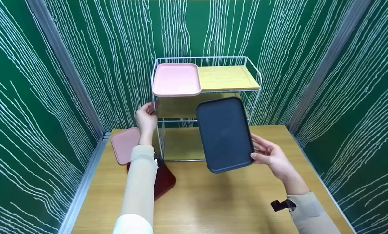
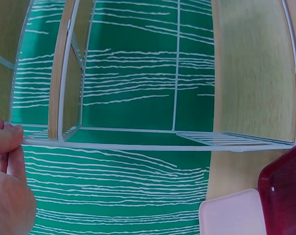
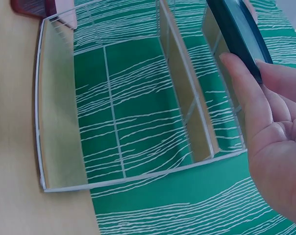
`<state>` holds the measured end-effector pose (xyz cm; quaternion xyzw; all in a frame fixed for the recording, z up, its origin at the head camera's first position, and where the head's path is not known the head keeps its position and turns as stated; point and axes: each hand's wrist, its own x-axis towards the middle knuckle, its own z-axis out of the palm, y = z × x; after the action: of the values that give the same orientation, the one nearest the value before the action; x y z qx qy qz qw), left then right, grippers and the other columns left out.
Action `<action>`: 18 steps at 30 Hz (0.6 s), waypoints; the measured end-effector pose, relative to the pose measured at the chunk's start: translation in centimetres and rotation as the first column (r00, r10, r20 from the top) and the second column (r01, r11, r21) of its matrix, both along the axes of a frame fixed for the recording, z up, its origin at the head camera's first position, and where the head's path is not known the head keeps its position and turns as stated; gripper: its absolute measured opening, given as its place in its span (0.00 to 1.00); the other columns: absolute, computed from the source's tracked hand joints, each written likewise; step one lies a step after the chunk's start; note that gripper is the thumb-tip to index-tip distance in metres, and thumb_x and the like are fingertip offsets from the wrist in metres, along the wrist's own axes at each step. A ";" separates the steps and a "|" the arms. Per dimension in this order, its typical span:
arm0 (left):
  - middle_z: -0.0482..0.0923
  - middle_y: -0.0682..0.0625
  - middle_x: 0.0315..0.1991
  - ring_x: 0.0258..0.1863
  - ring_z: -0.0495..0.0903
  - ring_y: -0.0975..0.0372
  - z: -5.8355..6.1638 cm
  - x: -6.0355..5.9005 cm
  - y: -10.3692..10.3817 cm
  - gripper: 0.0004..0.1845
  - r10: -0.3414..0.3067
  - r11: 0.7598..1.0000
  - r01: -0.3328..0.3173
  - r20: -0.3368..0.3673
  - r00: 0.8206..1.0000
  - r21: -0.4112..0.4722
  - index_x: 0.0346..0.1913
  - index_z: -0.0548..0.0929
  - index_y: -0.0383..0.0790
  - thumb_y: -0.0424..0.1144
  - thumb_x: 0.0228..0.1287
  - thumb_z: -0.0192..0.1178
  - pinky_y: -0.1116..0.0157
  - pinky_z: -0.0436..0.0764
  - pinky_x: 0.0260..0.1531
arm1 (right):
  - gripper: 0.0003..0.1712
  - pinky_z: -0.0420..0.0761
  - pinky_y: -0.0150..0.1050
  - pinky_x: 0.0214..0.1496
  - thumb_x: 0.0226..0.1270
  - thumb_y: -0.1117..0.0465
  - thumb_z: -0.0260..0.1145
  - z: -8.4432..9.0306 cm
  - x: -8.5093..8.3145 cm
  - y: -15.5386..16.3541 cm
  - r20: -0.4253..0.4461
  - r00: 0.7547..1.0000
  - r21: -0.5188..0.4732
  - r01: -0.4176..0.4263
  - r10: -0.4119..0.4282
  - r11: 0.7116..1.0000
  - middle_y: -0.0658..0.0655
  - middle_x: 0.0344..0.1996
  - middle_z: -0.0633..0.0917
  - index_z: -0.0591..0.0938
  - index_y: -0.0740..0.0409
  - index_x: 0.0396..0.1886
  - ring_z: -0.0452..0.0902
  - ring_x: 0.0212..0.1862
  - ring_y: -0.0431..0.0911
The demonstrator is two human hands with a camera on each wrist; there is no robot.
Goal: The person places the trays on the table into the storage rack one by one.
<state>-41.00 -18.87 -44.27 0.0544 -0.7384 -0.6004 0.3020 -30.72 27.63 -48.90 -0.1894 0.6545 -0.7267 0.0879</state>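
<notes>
A white wire rack [image 1: 207, 107] stands on the wooden worktop [image 1: 213, 201]. The right hand [image 1: 272, 156] holds a dark grey tray [image 1: 224, 133] in the air before the rack, fingers behind it, thumb on its edge. The left hand [image 1: 146, 118] grips the rack's left post. A pink tray [image 1: 176, 79] lies on the top shelf.

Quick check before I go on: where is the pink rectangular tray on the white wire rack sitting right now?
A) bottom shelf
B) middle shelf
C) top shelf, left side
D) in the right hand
C: the pink rectangular tray lies on the left of the white wire rack's top shelf, while the right hand holds the dark blue rectangular tray.
</notes>
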 end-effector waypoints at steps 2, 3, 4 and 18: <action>0.89 0.39 0.54 0.58 0.87 0.49 0.0 0.0 0.0 0.28 -0.011 1.000 0.011 0.005 1.000 0.015 0.56 0.89 0.31 0.08 0.60 0.52 0.57 0.83 0.64 | 0.44 0.90 0.48 0.54 0.72 0.80 0.64 0.7 0.2 0.0 0.002 1.000 -0.003 0.008 -0.008 1.000 0.53 0.70 0.82 0.60 0.65 0.84 0.86 0.61 0.52; 0.89 0.39 0.54 0.59 0.87 0.49 0.0 0.0 0.0 0.28 -0.013 1.000 0.013 0.010 1.000 0.014 0.56 0.89 0.31 0.09 0.60 0.52 0.57 0.83 0.64 | 0.44 0.90 0.48 0.55 0.72 0.80 0.64 1.0 0.2 -0.1 0.005 1.000 -0.008 0.013 -0.013 1.000 0.52 0.69 0.82 0.60 0.65 0.84 0.86 0.61 0.52; 0.89 0.39 0.54 0.59 0.87 0.49 0.1 0.0 0.0 0.28 -0.017 1.000 0.016 0.013 1.000 0.019 0.56 0.89 0.31 0.09 0.60 0.52 0.58 0.83 0.64 | 0.44 0.90 0.48 0.55 0.72 0.80 0.64 1.4 0.3 -0.1 0.007 1.000 -0.014 0.018 -0.018 1.000 0.52 0.69 0.82 0.60 0.65 0.84 0.86 0.61 0.52; 0.89 0.39 0.53 0.58 0.88 0.50 0.2 0.3 0.2 0.29 -0.038 0.996 0.040 -0.021 0.999 0.082 0.55 0.89 0.30 0.06 0.57 0.51 0.57 0.83 0.64 | 0.45 0.90 0.46 0.54 0.72 0.81 0.64 5.6 -0.4 0.1 -0.006 0.998 -0.102 0.059 -0.060 0.993 0.51 0.68 0.84 0.61 0.60 0.85 0.87 0.60 0.51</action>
<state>-40.75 -18.65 -44.05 0.0466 -0.7110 -0.6367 0.2948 -31.14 27.71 -43.25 -0.1774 0.6222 -0.7606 0.0536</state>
